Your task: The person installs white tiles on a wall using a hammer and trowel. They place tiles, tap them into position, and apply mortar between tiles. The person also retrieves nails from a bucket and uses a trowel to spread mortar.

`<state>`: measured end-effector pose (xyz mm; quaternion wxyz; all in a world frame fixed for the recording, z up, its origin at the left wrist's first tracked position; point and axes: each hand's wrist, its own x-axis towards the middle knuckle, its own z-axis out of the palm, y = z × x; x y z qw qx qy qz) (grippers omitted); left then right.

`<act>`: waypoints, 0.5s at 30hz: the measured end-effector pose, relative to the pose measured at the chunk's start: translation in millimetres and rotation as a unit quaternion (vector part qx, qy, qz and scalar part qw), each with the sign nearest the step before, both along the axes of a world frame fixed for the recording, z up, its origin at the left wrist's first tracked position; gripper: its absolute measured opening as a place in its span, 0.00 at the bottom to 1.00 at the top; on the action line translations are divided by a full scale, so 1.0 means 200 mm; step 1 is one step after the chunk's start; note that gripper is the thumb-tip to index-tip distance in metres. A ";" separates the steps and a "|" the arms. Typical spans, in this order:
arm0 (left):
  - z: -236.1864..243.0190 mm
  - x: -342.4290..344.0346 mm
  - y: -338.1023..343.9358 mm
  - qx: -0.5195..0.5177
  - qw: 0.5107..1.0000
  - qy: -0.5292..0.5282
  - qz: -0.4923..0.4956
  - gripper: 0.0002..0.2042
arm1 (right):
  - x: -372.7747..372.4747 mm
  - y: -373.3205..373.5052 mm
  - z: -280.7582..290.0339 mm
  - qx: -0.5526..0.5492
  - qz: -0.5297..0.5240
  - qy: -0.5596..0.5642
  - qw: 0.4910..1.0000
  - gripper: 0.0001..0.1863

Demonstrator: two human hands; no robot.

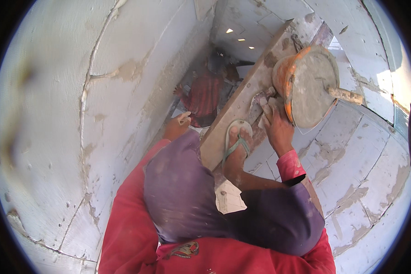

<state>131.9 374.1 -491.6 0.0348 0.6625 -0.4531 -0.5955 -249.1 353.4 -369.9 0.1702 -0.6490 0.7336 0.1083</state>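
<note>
My right hand is beside an orange bucket, its fingers curled down at a plank. By its fingertips lies a grey-smeared, crumpled-looking piece whose kind I cannot make out. Grey wet mix fills the bucket, and a tool's worn wooden handle sticks out over the rim. My left hand is beyond my left knee, close to the wall, with its fingers bent. A small whitish piece shows at those fingers; whether it is held or stuck on is unclear.
A long wooden plank slants away under the bucket and my sandalled foot. Far below, in a dark gap, is another person in a red checked shirt. Pale block walls with smeared mortar rise on both sides.
</note>
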 end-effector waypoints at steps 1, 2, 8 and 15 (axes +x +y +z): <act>0.02 -0.03 -0.03 -0.012 1.000 0.002 0.014 0.22 | 0.00 0.00 0.00 0.005 -0.004 -0.001 1.000 0.33; 0.02 -0.06 -0.05 -0.024 0.999 0.005 0.028 0.21 | 0.00 0.01 0.00 0.008 -0.008 -0.006 1.000 0.33; 0.01 -0.14 -0.18 -0.086 0.994 -0.015 0.068 0.18 | 0.00 0.02 0.03 0.006 -0.024 -0.027 0.999 0.33; -0.08 -0.18 -0.28 -0.076 0.993 -0.017 0.089 0.18 | -0.03 0.08 0.03 -0.029 0.016 -0.016 0.999 0.34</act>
